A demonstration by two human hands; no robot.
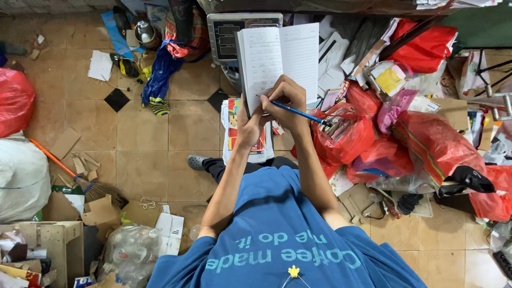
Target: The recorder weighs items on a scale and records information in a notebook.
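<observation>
An open lined notebook (pixel 280 58) with handwriting on its left page is held up in front of me. My left hand (pixel 248 124) grips its lower left edge from below. My right hand (pixel 286 98) rests on the bottom of the page and holds a blue pen (pixel 298 112), tip touching the left page. Both forearms reach forward from my blue T-shirt (pixel 277 234).
A grey weighing scale (pixel 226 34) stands behind the notebook, a stack of printed papers (pixel 234 133) below it. Red plastic bags (pixel 405 138) and paper scraps pile at the right. At the left are a broom (pixel 80 178), cardboard pieces, a white sack (pixel 21 176) and bottles in a bag.
</observation>
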